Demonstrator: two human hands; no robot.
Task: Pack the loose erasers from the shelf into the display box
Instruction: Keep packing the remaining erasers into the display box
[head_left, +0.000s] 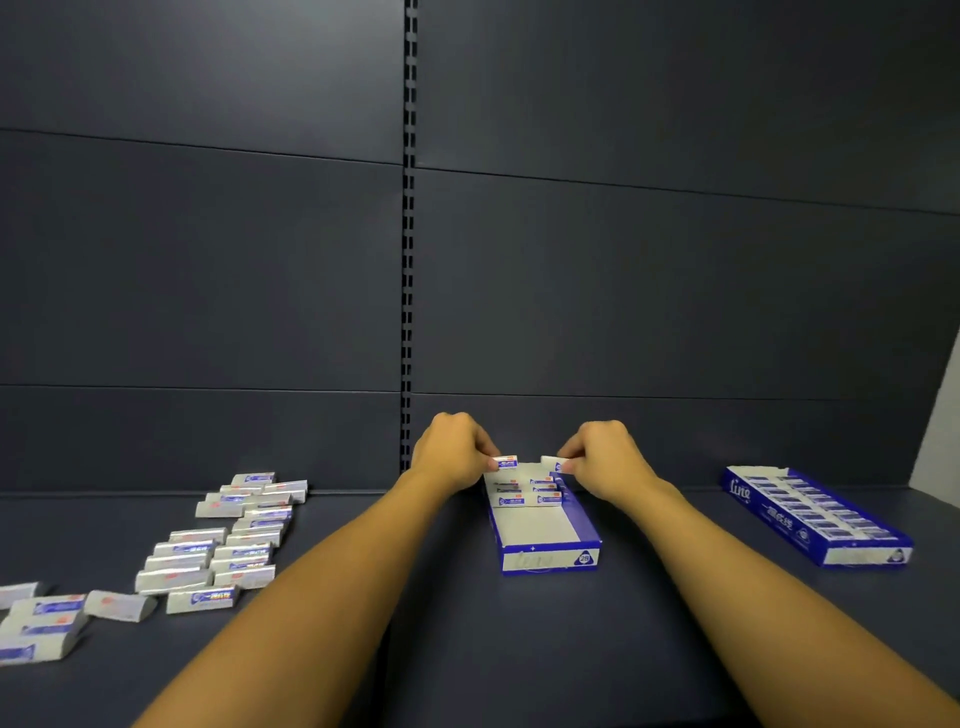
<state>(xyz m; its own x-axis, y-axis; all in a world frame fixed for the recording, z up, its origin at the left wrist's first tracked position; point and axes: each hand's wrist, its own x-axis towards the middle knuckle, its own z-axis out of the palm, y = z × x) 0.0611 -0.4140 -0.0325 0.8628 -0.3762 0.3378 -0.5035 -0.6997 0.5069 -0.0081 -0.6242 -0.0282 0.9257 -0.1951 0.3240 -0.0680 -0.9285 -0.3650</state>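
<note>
Over dark shelf (467, 623), left hand (452, 452) pinches eraser (506, 461); right hand (605, 457) grips display box (545, 525) flap.

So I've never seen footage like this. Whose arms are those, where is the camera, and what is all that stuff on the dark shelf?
There is no machine here. The camera sits on a person's head and looks forward and down, so the two bare arms are theirs. The left hand pinches a small eraser at the far end of the open display box. The right hand pinches another eraser beside it. A few erasers already lie in the box's far half; its near half shows bare card. The loose erasers waiting to be packed lie scattered on the left of the shelf. On the right lies a second box, already filled in rows.
</note>
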